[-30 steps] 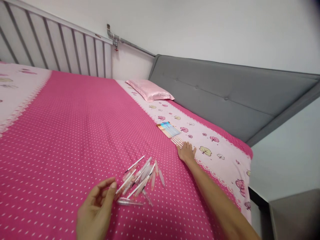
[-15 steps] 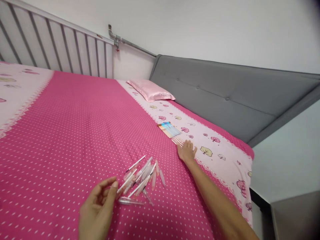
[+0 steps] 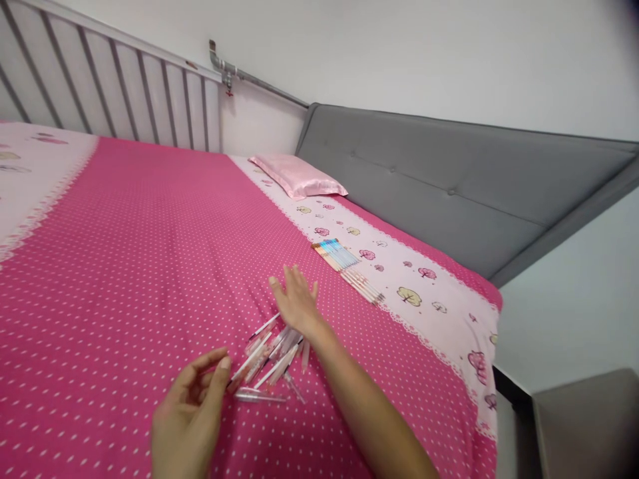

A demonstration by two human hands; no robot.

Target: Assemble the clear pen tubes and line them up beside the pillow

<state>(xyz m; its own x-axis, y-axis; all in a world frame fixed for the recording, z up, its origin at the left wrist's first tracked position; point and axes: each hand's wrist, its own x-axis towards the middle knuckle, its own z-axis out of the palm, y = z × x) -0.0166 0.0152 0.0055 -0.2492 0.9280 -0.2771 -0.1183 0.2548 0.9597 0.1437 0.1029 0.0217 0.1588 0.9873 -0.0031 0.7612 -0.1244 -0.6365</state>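
My left hand [image 3: 192, 406] is beside the near left edge of a loose pile of slim pens [image 3: 259, 359], fingers loosely curled and thumb close to the index finger. Nothing shows in its grasp. Above the far side of the pile is my right hand [image 3: 295, 301], fingers spread and empty, hiding some of the pens. The pile mixes white, clear and pinkish barrels lying at different angles. Farther right lies a neat row of pens: blue and tan ones [image 3: 337, 254], then white ones with reddish marks [image 3: 362, 286].
A pink dotted bedspread [image 3: 164, 253] with a pale tree-print band [image 3: 409, 296] covers the bed. A shiny pink pillow [image 3: 298, 177] lies near the grey padded headboard [image 3: 399, 169]. Along the back wall are a white radiator [image 3: 120, 93] and a pipe [image 3: 264, 85].
My right hand has moved left from the row of pens to over the pile, uncovering the white pens in the row. My left hand has barely moved.
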